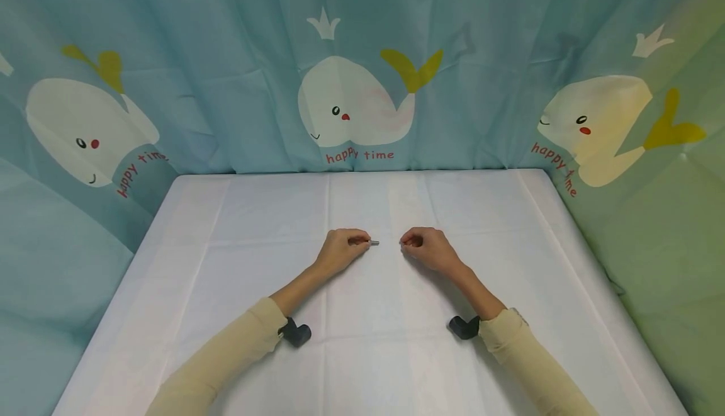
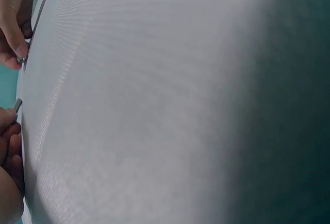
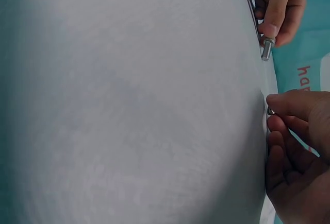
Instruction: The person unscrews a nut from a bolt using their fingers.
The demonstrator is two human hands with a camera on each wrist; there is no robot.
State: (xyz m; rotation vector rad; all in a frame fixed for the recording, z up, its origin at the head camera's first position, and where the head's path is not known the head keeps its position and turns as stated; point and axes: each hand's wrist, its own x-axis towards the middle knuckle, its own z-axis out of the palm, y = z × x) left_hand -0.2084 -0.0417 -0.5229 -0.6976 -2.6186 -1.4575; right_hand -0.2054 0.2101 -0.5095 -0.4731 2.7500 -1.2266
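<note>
My left hand (image 1: 342, 252) pinches a silver metal bolt (image 1: 375, 243) by its head end, between thumb and forefinger. The bolt's bare shank points right, toward the other hand; the right wrist view shows the wider head at the fingertips and the bolt (image 3: 267, 50) standing out from them. Opposite, my right hand (image 1: 432, 249) pinches a small shiny metal nut (image 3: 270, 111) between thumb and fingertip, mostly covered by the fingers. A short gap separates bolt and nut. Both hands are close over the white table, around its middle.
A white cloth covers the table (image 1: 362, 365). Blue-green curtains (image 1: 243, 120) printed with whales hang along the far edge and both sides. A dark wrist camera (image 1: 297, 333) sits at the left cuff, and another dark camera (image 1: 463, 327) at the right cuff.
</note>
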